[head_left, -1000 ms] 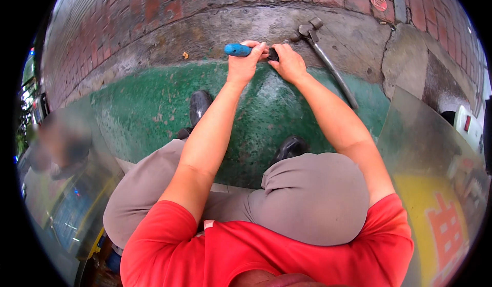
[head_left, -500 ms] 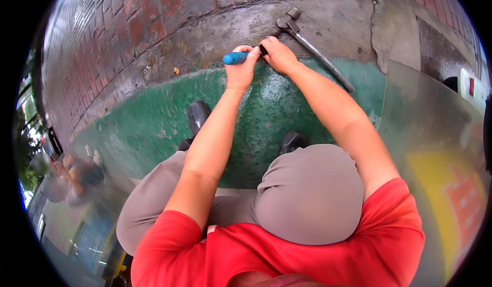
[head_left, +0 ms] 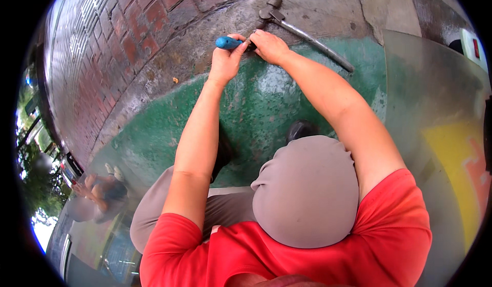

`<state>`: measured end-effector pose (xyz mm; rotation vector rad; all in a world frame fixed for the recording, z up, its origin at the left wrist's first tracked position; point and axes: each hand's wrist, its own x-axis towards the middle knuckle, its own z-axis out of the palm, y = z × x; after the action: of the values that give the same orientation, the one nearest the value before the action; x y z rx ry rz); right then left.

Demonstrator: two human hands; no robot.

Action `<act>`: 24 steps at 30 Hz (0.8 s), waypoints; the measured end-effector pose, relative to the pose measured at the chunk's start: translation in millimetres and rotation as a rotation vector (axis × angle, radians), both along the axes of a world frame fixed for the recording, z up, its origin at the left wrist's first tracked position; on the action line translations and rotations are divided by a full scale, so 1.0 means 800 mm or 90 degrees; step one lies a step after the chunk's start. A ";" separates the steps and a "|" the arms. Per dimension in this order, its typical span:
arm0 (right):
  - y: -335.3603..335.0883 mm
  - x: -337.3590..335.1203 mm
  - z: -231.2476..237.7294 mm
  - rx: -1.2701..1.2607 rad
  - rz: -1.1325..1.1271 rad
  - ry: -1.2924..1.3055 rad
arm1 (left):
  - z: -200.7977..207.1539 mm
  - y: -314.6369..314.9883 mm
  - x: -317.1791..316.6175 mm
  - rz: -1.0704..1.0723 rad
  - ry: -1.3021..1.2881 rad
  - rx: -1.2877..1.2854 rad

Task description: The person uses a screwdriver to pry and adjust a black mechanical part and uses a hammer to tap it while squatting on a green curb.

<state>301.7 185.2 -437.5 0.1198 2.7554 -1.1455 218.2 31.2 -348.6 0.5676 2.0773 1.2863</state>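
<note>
My left hand (head_left: 225, 61) is closed around a tool with a rounded blue handle (head_left: 228, 42), whose butt sticks out to the left. The fingers hide the tool's working end. Close beside it, my right hand (head_left: 270, 47) has its fingers pressed together around something small and dark, mostly covered, so its kind does not show. Both hands meet low over the border of the green-painted ground and the grey concrete. Just beyond my right hand lies a metal hammer (head_left: 313, 43), its head at the far end and its shaft slanting toward the right.
Wet red brick paving (head_left: 138, 36) stretches along the far left. My bent knee (head_left: 307, 189) rises between my arms, with a dark shoe (head_left: 301, 130) in front of it. A translucent panel (head_left: 420, 77) stands at right, and another person (head_left: 102, 192) sits at far left.
The view has shifted and turned slightly, so the ground and hammer appear moved. Both hands stay close together, the left still gripping the blue-handled tool. The hammer lies in the same place.
</note>
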 end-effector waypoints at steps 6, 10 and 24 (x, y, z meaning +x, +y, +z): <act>0.002 -0.009 0.012 0.039 0.010 -0.023 | 0.022 -0.019 -0.022 0.235 -0.094 0.061; 0.005 -0.025 0.032 0.024 0.052 -0.063 | 0.041 -0.054 -0.062 0.187 -0.001 0.005; -0.028 -0.058 0.028 -0.069 0.058 0.011 | 0.042 -0.053 -0.047 0.317 -0.172 0.106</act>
<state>255.4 162.7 -414.7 -0.0271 2.6751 -1.2743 180.4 -11.3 -314.8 -0.0718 1.9560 1.7174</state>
